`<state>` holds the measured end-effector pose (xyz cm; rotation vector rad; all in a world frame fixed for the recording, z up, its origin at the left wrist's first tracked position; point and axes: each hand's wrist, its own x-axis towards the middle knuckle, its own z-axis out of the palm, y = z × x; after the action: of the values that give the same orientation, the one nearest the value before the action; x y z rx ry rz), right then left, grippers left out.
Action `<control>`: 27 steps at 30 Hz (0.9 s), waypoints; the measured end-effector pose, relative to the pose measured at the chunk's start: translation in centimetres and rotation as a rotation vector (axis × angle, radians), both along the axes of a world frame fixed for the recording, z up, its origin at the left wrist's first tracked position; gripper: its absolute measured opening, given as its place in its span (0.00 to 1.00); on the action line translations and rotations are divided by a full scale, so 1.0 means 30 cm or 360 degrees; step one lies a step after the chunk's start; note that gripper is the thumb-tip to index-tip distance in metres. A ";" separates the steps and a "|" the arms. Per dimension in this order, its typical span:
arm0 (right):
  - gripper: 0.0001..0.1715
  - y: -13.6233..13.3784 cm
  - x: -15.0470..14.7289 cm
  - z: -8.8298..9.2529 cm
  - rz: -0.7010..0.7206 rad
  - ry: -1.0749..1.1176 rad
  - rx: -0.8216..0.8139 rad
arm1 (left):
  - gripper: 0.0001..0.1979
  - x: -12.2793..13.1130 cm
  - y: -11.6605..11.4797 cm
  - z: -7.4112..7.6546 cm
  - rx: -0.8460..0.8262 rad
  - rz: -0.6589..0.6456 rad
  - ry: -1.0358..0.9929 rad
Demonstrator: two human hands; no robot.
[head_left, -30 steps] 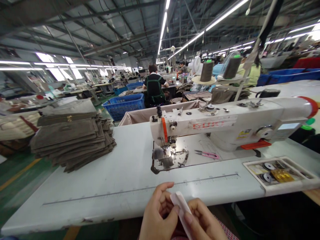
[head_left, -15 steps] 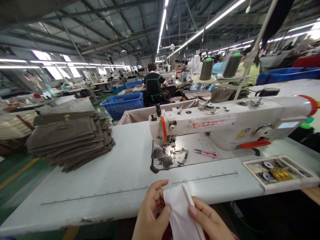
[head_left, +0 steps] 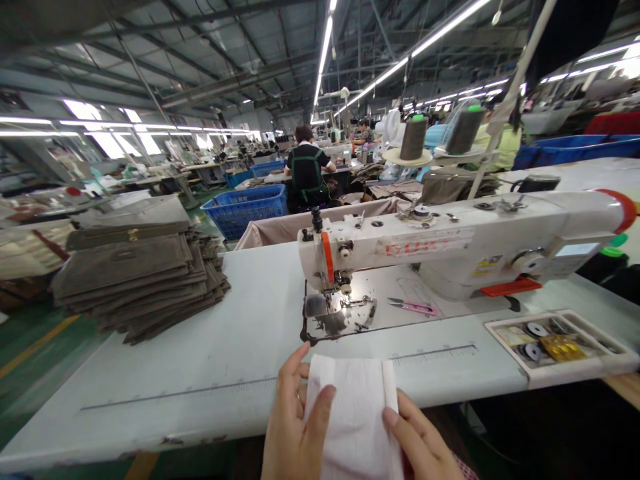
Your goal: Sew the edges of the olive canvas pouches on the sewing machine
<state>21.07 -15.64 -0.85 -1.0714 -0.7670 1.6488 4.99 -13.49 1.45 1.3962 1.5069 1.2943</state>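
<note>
A white cloth piece [head_left: 356,407] is held over the front edge of the table, with a folded strip along its right side. My left hand [head_left: 299,420] grips its left edge, thumb on top and fingers behind. On the right edge, my right hand [head_left: 419,437] pinches the folded strip between thumb and fingers. Beyond the cloth stands a white sewing machine [head_left: 430,247], its lit needle area [head_left: 337,310] in front of the hands. Pink-handled snips [head_left: 414,306] lie on the machine bed.
A tall stack of grey-brown fabric pieces [head_left: 135,273] sits on the table's left [head_left: 250,300]. An inset tray [head_left: 545,377] holds bobbins at the right. Behind are a blue basket [head_left: 247,210], thread cones [head_left: 414,139] and a seated person [head_left: 306,167].
The white cloth has been spread wider and raised, and now lies flatter towards the camera. My left hand has shifted slightly up and left with its edge; my right hand has moved little.
</note>
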 end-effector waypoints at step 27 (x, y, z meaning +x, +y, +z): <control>0.15 -0.085 0.380 -0.066 -0.0073 -0.0802 -0.0037 | 0.34 -0.318 0.001 0.120 -0.0106 0.0629 0.0266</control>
<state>32.46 -18.20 -2.83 -1.5365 -1.0356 1.3618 -4.55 -13.45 5.05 1.2276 1.9960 1.3672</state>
